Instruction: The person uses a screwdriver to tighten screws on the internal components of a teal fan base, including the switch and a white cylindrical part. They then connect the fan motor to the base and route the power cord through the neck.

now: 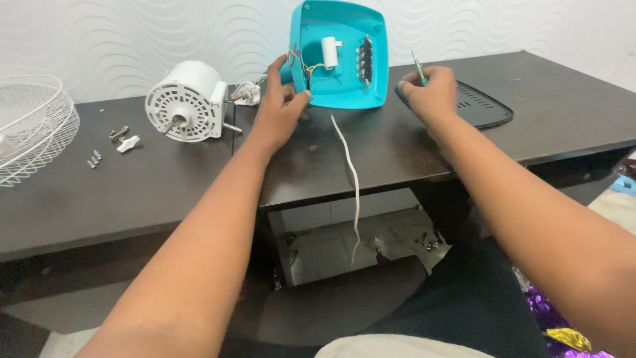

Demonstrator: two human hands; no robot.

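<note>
Head view: we see the turquoise housing [344,59] standing tilted on its edge on the dark table [397,146], at 12 o'clock in the frame, its open inside facing us. Our left hand [281,109] grips its lower left edge, thumb and fingers closed around the rim near the loose wires [301,63]. Our right hand [429,93], at 3 o'clock from the housing, is closed around a thin green screwdriver [417,68], tip pointing up. A white cord [351,179] hangs from the housing over the table edge. At 9 o'clock lies the white motor [189,103], with screws [94,158] and a wire guard [30,126] beyond. A black plate [480,106] lies just behind the right hand.
</note>
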